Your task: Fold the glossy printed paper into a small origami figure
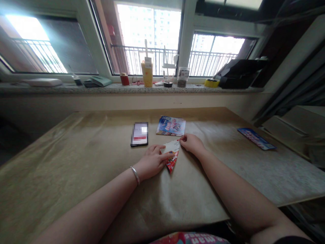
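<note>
A partly folded sheet of printed paper [172,148], white on its upper part and red with print toward its pointed lower end, lies on the table in front of me. My left hand [154,160] rests flat on its left side with the fingers spread, one finger reaching across the red part. At the upper right corner, my right hand [190,143] pinches the paper's edge between thumb and fingers. Just beyond the paper is a stack of blue printed leaflets [171,125]. A phone [139,134] with a lit, blurred screen lies left of the stack.
Another blue printed leaflet [256,138] lies at the table's right side. The brown-covered table [88,152] meets a wall below a stone windowsill [96,88]. On the sill stand a yellow drink cup [147,75], a red jar [124,79], yellow tape [211,83] and a black box [237,76].
</note>
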{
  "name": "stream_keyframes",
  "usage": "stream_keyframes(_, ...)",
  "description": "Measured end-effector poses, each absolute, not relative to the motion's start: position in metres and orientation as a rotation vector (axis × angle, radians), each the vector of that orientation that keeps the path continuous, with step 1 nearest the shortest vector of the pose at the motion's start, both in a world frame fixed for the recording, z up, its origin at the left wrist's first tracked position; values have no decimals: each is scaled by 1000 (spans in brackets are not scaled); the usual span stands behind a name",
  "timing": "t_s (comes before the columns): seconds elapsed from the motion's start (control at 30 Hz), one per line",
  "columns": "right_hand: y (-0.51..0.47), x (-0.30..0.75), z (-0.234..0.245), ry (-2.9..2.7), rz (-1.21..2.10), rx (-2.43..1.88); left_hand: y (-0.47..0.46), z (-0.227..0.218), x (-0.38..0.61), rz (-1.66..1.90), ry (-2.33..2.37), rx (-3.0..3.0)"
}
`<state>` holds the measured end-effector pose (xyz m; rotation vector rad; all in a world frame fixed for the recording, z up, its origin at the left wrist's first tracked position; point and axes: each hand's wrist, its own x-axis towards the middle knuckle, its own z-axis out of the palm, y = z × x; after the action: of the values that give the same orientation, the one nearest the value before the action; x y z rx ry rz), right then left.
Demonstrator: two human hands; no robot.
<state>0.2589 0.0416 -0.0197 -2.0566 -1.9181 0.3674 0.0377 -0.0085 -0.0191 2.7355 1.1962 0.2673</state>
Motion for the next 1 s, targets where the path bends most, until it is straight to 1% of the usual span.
stream_keyframes(1.0, 53, 259, -24, -1771, 206, -2186, -9, -18, 38, 260, 1202, 2716)
